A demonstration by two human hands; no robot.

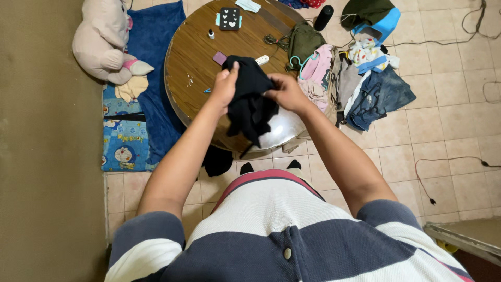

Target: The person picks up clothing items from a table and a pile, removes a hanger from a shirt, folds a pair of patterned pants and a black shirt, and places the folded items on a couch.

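Observation:
A black garment [250,102] hangs bunched over the round wooden table [190,62]. My left hand [224,87] grips its upper left part, thumb on top. On the right side of the cloth, my right hand [286,93] pinches a fold. The lower end of the garment droops toward the table's near edge.
A heap of clothes [355,78] lies on the tiled floor to the right of the table. On the table are a black case with hearts [229,18], a small bottle [211,34] and a purple item [219,57]. A plush toy [104,39] and blue bedding [151,47] lie left. Cables [443,167] trail on the right floor.

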